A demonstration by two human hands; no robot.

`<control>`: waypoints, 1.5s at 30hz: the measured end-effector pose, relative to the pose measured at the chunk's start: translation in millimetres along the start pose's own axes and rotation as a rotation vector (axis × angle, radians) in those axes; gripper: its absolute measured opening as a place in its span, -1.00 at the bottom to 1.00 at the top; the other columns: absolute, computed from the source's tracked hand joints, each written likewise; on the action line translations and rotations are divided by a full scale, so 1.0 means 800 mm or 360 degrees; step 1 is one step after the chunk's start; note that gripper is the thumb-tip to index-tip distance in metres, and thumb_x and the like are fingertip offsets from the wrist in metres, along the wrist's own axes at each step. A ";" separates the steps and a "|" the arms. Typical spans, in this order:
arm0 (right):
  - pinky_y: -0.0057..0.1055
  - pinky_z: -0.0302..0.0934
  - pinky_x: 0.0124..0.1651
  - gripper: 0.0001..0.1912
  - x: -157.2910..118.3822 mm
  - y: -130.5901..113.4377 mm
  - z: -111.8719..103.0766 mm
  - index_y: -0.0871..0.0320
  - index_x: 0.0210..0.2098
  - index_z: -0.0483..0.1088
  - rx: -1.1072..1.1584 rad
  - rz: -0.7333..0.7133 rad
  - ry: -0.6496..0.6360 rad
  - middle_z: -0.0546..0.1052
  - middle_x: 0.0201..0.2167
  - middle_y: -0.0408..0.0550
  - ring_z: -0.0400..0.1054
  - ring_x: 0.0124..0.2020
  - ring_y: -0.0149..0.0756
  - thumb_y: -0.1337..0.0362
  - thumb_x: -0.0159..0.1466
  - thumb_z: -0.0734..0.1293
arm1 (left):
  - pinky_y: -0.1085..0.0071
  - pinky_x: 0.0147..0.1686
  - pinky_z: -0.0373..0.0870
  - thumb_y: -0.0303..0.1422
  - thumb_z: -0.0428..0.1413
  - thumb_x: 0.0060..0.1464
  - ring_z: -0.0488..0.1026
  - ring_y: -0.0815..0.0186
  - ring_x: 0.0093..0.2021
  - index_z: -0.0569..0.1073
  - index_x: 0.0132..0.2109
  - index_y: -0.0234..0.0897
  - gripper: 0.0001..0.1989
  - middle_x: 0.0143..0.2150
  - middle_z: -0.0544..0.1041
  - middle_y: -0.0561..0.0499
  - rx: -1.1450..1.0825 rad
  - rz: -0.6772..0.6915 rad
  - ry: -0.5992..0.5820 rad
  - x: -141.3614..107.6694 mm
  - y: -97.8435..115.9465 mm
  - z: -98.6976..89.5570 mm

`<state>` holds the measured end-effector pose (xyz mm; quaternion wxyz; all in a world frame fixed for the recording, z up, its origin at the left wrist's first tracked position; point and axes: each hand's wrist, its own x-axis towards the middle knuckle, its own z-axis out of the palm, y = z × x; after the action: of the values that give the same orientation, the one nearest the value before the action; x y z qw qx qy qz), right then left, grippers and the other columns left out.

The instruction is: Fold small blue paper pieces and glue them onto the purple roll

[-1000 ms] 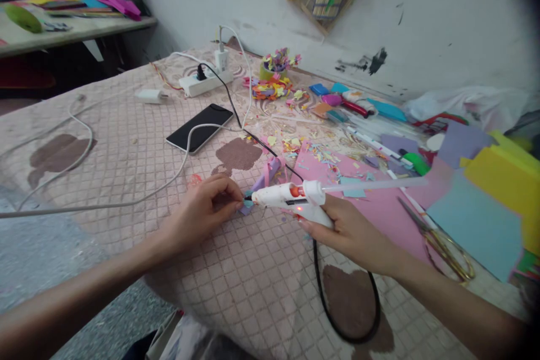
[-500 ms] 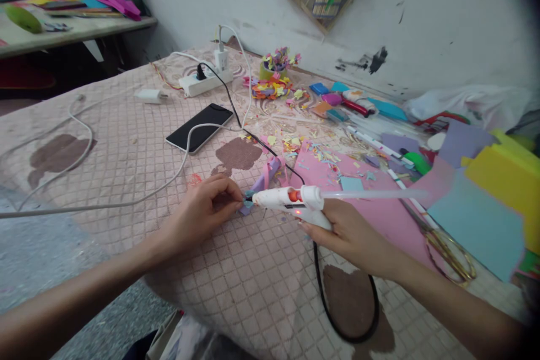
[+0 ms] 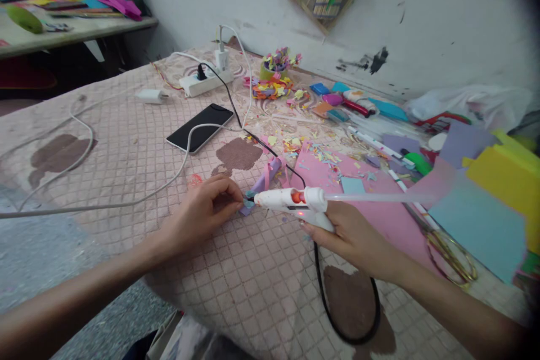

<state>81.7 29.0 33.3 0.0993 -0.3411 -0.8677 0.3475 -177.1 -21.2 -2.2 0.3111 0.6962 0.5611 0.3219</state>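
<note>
My right hand is wrapped round the handle of a white hot glue gun, whose small red light glows. A clear glue stick juts from its back end, and its dark nozzle points left at my left fingertips. My left hand pinches a small light-blue piece, perhaps paper, right at the nozzle; the fingers partly hide it. Just behind lies a rolled purple paper strip with a pink loop round it.
A black phone lies beyond my left hand, a white cable crossing it. Behind stands a white power strip. The gun's black cord loops near my right wrist. Gold-handled scissors, pink paper and paper scraps lie rightward.
The glue gun and my right hand have shifted very slightly to the right. My left hand stays almost still, its fingers pinched in the same spot.
</note>
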 end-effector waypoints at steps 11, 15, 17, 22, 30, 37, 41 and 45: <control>-0.46 0.06 -0.46 -0.85 0.000 0.000 0.001 0.17 -0.37 0.30 -0.0011 0.0039 -0.0030 0.40 -0.48 -0.12 0.21 -0.48 -0.34 0.23 0.26 0.18 | 0.39 -0.28 0.34 -0.46 0.02 0.08 0.38 0.34 -0.27 0.39 -0.31 -0.27 -0.93 -0.25 0.45 0.00 -0.0026 -0.0016 -0.0009 0.000 0.001 0.000; -0.46 0.05 -0.46 -0.84 -0.001 0.000 0.002 0.16 -0.38 0.29 -0.0017 0.0028 -0.0009 0.40 -0.48 -0.12 0.20 -0.49 -0.35 0.23 0.26 0.18 | 0.39 -0.27 0.34 -0.46 0.02 0.08 0.38 0.35 -0.27 0.39 -0.31 -0.27 -0.93 -0.26 0.45 0.01 -0.0020 -0.0008 -0.0011 0.000 0.000 0.001; -0.46 0.06 -0.45 -0.85 -0.001 0.000 0.002 0.16 -0.37 0.30 -0.0015 0.0019 -0.0010 0.41 -0.48 -0.12 0.21 -0.48 -0.34 0.23 0.26 0.18 | 0.39 -0.27 0.33 -0.45 0.02 0.08 0.37 0.35 -0.27 0.39 -0.30 -0.27 -0.94 -0.26 0.44 0.01 -0.0019 -0.0009 -0.0015 0.000 -0.001 0.001; -0.44 0.08 -0.43 -0.82 -0.001 0.001 0.002 0.18 -0.37 0.30 -0.0033 0.0056 -0.0034 0.40 -0.48 -0.11 0.22 -0.46 -0.32 0.21 0.26 0.17 | 0.40 -0.28 0.33 -0.45 0.02 0.08 0.37 0.35 -0.27 0.39 -0.30 -0.27 -0.93 -0.26 0.44 0.01 -0.0020 -0.0007 -0.0011 0.000 -0.001 0.002; -0.47 0.04 -0.48 -0.82 -0.003 0.001 0.003 0.17 -0.44 0.25 -0.0052 0.0018 -0.0001 0.37 -0.52 -0.14 0.19 -0.50 -0.36 0.24 0.27 0.17 | 0.40 -0.28 0.33 -0.47 0.02 0.07 0.37 0.36 -0.28 0.39 -0.31 -0.26 -0.93 -0.27 0.43 0.03 -0.0008 -0.0008 -0.0006 0.000 -0.002 0.001; -0.42 0.15 -0.31 -0.86 -0.002 0.000 0.003 0.17 -0.22 0.31 -0.0005 -0.0043 -0.0002 0.45 -0.33 -0.09 0.29 -0.34 -0.31 0.28 0.27 0.19 | 0.40 -0.28 0.33 -0.44 0.02 0.09 0.36 0.36 -0.28 0.38 -0.29 -0.26 -0.95 -0.26 0.42 0.03 -0.0040 -0.0012 -0.0021 0.000 -0.004 0.002; -0.42 0.16 -0.30 -0.82 -0.004 -0.001 0.003 0.16 -0.16 0.31 -0.0017 -0.0033 0.0007 0.46 -0.30 -0.08 0.30 -0.33 -0.30 0.28 0.27 0.19 | 0.40 -0.30 0.32 -0.44 0.02 0.08 0.36 0.36 -0.29 0.38 -0.29 -0.26 -0.95 -0.26 0.42 0.03 -0.0024 -0.0022 -0.0023 -0.001 -0.003 0.002; -0.42 0.17 -0.30 -0.85 -0.004 -0.001 0.004 0.17 -0.23 0.33 -0.0045 -0.0049 0.0027 0.45 -0.36 -0.09 0.31 -0.35 -0.31 0.27 0.27 0.19 | 0.40 -0.29 0.32 -0.44 0.02 0.08 0.36 0.36 -0.29 0.38 -0.29 -0.25 -0.95 -0.26 0.42 0.03 -0.0036 -0.0024 -0.0016 -0.001 -0.004 0.002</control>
<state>82.4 25.0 31.9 0.1070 -0.3322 -0.8768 0.3307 -177.6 -21.4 -5.4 0.3242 0.6901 0.5610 0.3224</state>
